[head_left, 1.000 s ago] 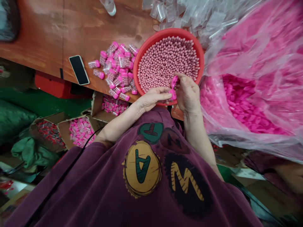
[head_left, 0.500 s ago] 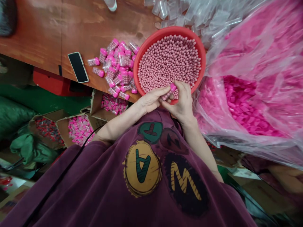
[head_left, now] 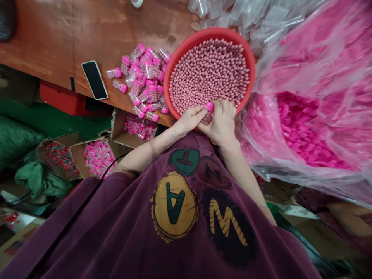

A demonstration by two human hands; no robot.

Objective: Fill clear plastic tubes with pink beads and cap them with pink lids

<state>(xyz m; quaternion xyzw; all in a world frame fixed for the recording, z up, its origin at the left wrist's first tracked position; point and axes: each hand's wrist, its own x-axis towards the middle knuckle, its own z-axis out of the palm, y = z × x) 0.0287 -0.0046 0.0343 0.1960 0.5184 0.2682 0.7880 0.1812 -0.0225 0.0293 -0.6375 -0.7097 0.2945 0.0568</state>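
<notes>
A red bowl (head_left: 177, 58) full of small pink balls (head_left: 209, 69) stands on the brown wooden table (head_left: 87, 31). At the bowl's near rim, my left hand (head_left: 190, 118) and my right hand (head_left: 222, 120) meet, both closed round a small clear vial with a pink cap (head_left: 208, 107). The fingers of both hands pinch the vial from either side. A heap of filled, pink-capped vials (head_left: 143, 77) lies on the table just left of the bowl.
A black phone (head_left: 94, 80) lies left of the vial heap. A large plastic bag of pink caps (head_left: 302, 128) fills the right. Empty clear vials (head_left: 221, 9) lie behind the bowl. Cardboard boxes of filled vials (head_left: 97, 157) sit on the floor below the table edge.
The loose pink cap held up in my right hand a second ago now sits on the vial. Both hands have drawn together and lowered to the bowl's near rim.
</notes>
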